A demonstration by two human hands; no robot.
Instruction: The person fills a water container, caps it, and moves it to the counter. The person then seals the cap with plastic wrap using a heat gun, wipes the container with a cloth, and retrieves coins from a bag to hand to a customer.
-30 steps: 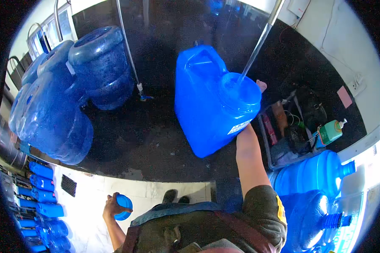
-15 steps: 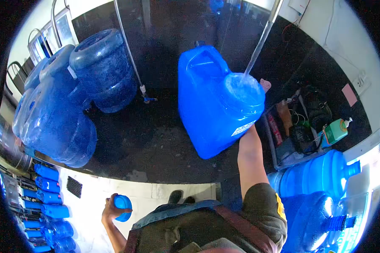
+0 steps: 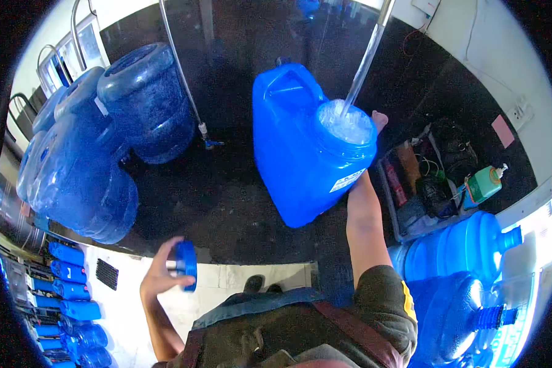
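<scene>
A blue plastic jerry can (image 3: 288,165) stands on the black counter with its wide mouth uncovered. Water from a metal pipe (image 3: 369,58) runs into that mouth, where the water (image 3: 343,126) is frothy and close to the rim. My right hand (image 3: 379,120) reaches around the can's right side; only some fingers show past the neck, and the can hides the rest. Over the counter's front edge, my left hand (image 3: 162,274) grips a round blue screw cap (image 3: 187,265) by its rim, thumb below and fingers above.
Several large blue water bottles (image 3: 147,104) crowd the counter's left side. At right are a grey tray (image 3: 398,230) of odds and ends, a green pump bottle (image 3: 486,187), and more big bottles (image 3: 454,251) lying sideways. A second pipe (image 3: 184,80) with a blue-handled valve (image 3: 210,144) comes down left of centre.
My left hand has risen toward the counter edge and turned the cap more edge-on. The water in the can's mouth looks higher. The view has shifted slightly; my right hand stays at the can.
</scene>
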